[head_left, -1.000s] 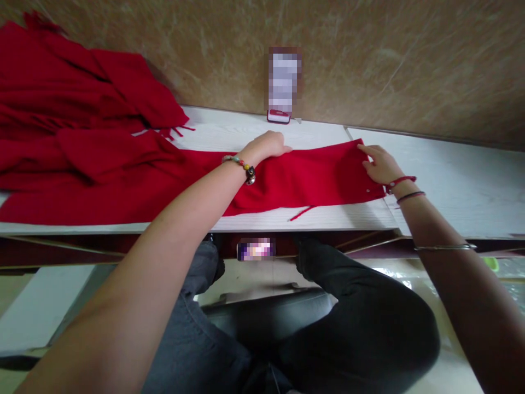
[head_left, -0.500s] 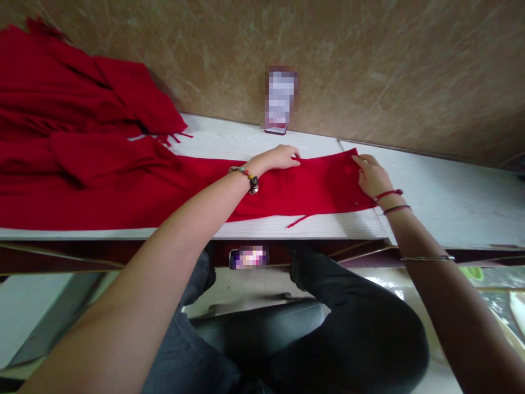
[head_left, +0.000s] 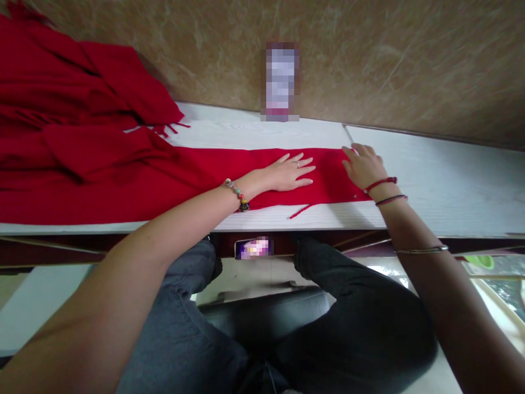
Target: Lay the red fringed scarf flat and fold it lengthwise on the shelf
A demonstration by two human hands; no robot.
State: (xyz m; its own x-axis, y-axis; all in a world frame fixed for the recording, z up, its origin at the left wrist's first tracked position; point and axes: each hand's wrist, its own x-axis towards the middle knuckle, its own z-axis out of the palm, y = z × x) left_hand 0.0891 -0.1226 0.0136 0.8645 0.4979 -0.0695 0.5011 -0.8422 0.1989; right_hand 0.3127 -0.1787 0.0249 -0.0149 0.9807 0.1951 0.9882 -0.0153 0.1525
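Note:
A long red fringed scarf (head_left: 172,175) lies stretched across the white tabletop (head_left: 451,180), bunched into a heap at the far left. My left hand (head_left: 287,173) lies flat on the scarf with fingers stretched out, a ring on one finger and a bead bracelet at the wrist. My right hand (head_left: 363,166) rests on the scarf's right end, fingers spread and slightly bent, with red and dark cords round the wrist. A loose red fringe thread (head_left: 301,210) trails off the scarf's near edge.
A small blurred upright item (head_left: 280,82) stands against the brown marbled wall behind the table. A seam in the tabletop runs just right of the scarf's end. My legs in dark trousers are under the table edge, with a blurred object (head_left: 254,248) between them.
My left hand has gone from a pinch on the scarf's far edge to lying flat on the cloth, nearer me. My right hand has shifted slightly left along the scarf's end.

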